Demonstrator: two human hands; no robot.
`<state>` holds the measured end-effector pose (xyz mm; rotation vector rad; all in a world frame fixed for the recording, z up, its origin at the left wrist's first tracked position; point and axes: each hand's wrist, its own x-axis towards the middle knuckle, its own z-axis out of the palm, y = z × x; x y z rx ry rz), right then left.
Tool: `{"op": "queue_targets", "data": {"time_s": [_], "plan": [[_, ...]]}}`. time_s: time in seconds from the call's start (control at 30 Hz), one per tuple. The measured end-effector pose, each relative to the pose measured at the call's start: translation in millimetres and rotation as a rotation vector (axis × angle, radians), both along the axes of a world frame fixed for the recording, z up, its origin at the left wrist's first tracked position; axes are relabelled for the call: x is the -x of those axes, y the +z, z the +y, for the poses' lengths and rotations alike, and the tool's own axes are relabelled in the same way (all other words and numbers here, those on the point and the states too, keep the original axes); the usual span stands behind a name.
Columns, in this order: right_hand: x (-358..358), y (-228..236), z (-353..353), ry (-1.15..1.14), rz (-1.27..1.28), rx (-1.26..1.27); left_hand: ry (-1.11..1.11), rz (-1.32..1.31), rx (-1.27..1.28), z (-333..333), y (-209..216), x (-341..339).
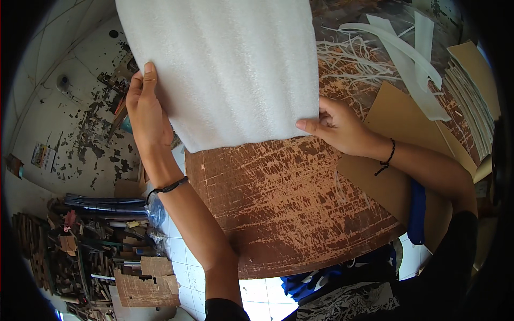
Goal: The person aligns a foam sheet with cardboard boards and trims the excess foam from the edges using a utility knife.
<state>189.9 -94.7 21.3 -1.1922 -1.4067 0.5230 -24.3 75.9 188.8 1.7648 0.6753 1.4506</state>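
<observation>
A white foam sheet [230,75] is held up above the worn brown table [278,203]; its far end runs out of the picture at the top. My left hand [147,112] grips its left edge, thumb on the front face and fingers behind. Near the sheet's lower right corner, my right hand [342,128] pinches the edge between thumb and fingers. The right fingers behind the sheet are partly hidden. Soft ripples run lengthwise down the foam.
Brown cardboard [396,134] lies under my right forearm. Thin white offcuts [358,59] and wider white strips [407,69] lie at the far right, beside stacked cardboard sheets [471,107]. Scrap wood [64,251] is piled at the lower left, near a peeling wall [69,123].
</observation>
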Motion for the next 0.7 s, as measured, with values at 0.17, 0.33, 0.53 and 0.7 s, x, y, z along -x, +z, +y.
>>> {"op": "queue_targets", "data": {"time_s": [0.17, 0.33, 0.53, 0.7], "plan": [[-0.3, -5.3, 5.7, -0.013, 0.025, -0.037, -0.019, 0.007, -0.007, -3.5, -1.2, 1.7], [0.9, -5.9, 6.0, -0.052, 0.042, -0.004, -0.097, -0.007, -0.039, 5.7, 3.9, 23.3], [-0.6, 0.4, 4.5, -0.137, 0.046, -0.064, -0.074, 0.037, -0.146, 20.0, 7.6, 66.7], [-9.1, 3.7, 2.3, -0.205, 0.037, 0.053, -0.131, 0.289, -0.117, 57.5, -13.1, 130.8]]}}
